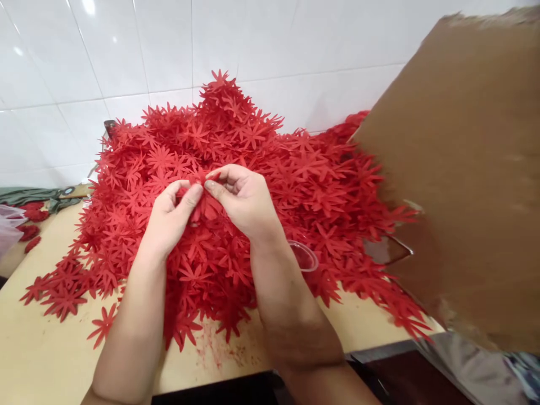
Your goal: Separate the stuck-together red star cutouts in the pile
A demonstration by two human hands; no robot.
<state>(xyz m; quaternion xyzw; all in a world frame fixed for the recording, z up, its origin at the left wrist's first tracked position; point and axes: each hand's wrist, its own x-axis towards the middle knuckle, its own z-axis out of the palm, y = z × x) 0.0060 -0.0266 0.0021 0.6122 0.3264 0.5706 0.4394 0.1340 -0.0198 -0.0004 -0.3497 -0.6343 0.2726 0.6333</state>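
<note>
Both my hands meet over a big heap of red fabric flower petals (253, 135), cut in star-like shapes with several narrow lobes. Between my fingertips is one red petal piece (207, 208), its lobes hanging below my thumbs. My left hand (171, 214) pinches it with thumb and forefinger from the left. From the right, my right hand (240, 197) pinches the same piece near its middle. The exact centre of the piece is partly hidden by the fingers. Just right of my right forearm, a clear plastic dish (304, 256) lies among the petals.
A large brown cardboard sheet (468, 169) stands at the right, overlapping the heap. White wall tiles (295, 34) rise behind. The pale tabletop (34, 349) has red stains near its front edge. Dark green cloth (29, 195) and red rounded pieces (31, 233) lie at the far left.
</note>
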